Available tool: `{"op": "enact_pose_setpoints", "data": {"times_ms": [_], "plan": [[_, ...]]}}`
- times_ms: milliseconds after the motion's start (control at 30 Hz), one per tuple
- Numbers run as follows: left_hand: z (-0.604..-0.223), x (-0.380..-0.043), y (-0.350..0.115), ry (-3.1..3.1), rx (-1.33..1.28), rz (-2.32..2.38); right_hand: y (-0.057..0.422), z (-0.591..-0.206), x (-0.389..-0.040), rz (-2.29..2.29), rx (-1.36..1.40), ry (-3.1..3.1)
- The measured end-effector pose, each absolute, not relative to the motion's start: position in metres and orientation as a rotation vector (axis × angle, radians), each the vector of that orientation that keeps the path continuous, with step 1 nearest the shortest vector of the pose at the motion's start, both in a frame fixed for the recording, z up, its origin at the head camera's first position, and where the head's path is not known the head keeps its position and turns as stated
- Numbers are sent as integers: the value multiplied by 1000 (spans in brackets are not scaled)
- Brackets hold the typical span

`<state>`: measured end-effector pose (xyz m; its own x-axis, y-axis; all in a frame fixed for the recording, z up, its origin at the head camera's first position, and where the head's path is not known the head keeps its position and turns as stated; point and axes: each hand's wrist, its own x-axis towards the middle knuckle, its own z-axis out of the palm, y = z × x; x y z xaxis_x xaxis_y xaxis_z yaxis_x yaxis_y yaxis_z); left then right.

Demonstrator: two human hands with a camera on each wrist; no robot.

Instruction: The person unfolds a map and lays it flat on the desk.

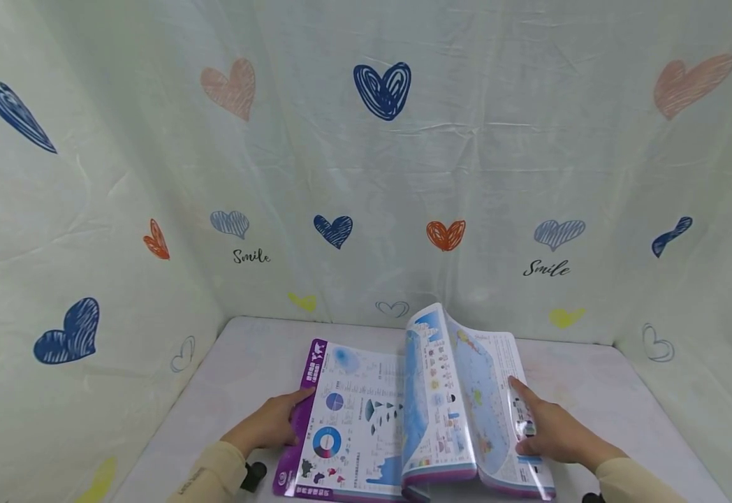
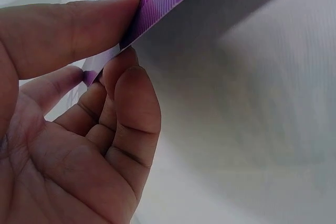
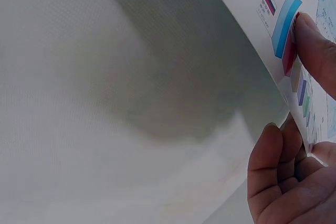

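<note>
Left hand (image 1: 270, 420) and right hand (image 1: 559, 429) pinch opposite edges of the open booklet (image 1: 432, 419); glossy, it looks light, floppy, slippery; outer margins seem the surest hold.

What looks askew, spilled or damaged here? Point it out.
I see no spill or damage. Only the raised pages in the middle of the open book stand out: they bow upward instead of lying flat, perhaps mid-turn, while the left hand and right hand grip its outer edges.
</note>
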<state>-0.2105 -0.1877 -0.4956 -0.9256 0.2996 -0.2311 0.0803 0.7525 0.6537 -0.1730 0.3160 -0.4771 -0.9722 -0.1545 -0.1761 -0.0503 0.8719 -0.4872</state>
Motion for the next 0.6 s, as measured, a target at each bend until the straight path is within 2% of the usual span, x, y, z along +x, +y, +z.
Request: {"op": "enact_pose_setpoints", "data": {"times_ms": [600], "plan": [[-495,-213,-210,2669,232,870,328,-472,-171,-713,-134,2827]]}}
